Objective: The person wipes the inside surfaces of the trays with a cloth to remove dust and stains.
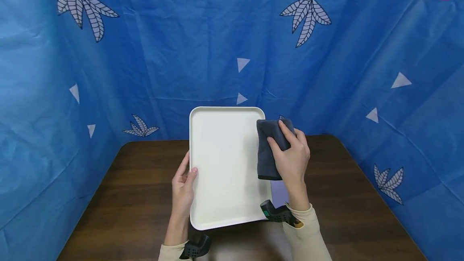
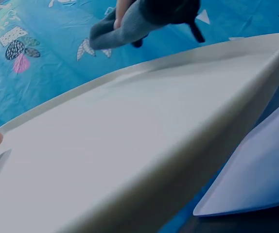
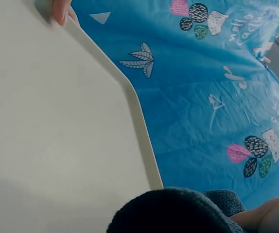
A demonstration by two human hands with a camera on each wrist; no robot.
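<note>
Wooden bench [image 1: 145,180]: beneath tray [image 1: 224,164].
White tray: raised; likely light, stiff, smooth; best held by its rim.
Grey cloth [image 1: 267,156]: at tray's right edge; probably soft.
Left hand [image 1: 182,192]: grips tray's left edge.
Right hand [image 1: 294,158]: pinches cloth.

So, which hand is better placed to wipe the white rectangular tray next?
Probably the right hand: it grips a bunched dark grey cloth near the right edge of the tray, while the left hand is occupied holding its left edge.

Grey cloth [image 1: 267,158] by white tray [image 1: 224,168]
</note>
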